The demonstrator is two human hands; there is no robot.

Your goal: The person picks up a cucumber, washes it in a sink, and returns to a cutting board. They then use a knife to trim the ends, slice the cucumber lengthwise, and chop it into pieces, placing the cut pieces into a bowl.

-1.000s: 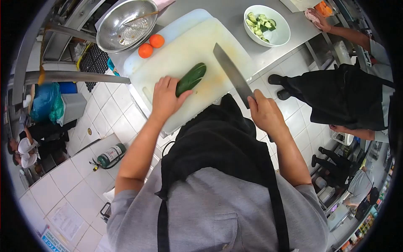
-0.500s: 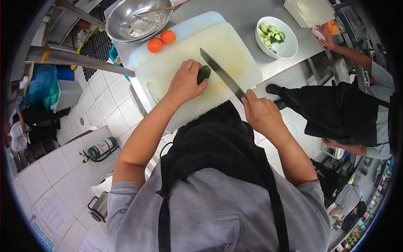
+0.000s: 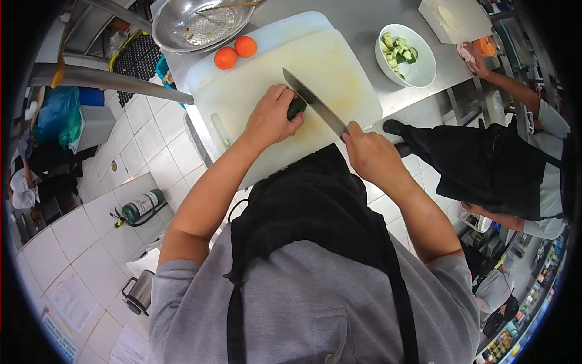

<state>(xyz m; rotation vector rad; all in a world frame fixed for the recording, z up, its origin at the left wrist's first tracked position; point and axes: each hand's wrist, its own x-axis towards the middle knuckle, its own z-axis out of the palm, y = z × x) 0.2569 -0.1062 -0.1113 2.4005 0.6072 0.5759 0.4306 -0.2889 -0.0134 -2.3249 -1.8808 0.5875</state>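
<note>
My left hand [image 3: 270, 119] is closed around a dark green piece of cucumber [image 3: 296, 108], holding it down on the cutting board [image 3: 342, 73]. My right hand [image 3: 371, 151] grips the handle of a large kitchen knife [image 3: 315, 104]. Its blade points up and left, close beside the cucumber; whether it touches cannot be made out. Two orange-red tomatoes, one [image 3: 225, 58] slightly nearer than the other [image 3: 245, 46], lie at the board's upper left. Chopped cucumber [image 3: 397, 51] fills part of a white bowl [image 3: 428, 68] right of the board.
A metal colander [image 3: 167, 30] stands at the back left of the steel counter [image 3: 354, 18]. At the right, a co-worker in a black apron [image 3: 494, 164] has a hand [image 3: 478, 60] by the counter. A metal post [image 3: 121, 80] runs in from the left.
The knife has moved slightly left, nearer to the cucumber, with my right hand. My left hand keeps its hold. The whole view has shifted a little.
</note>
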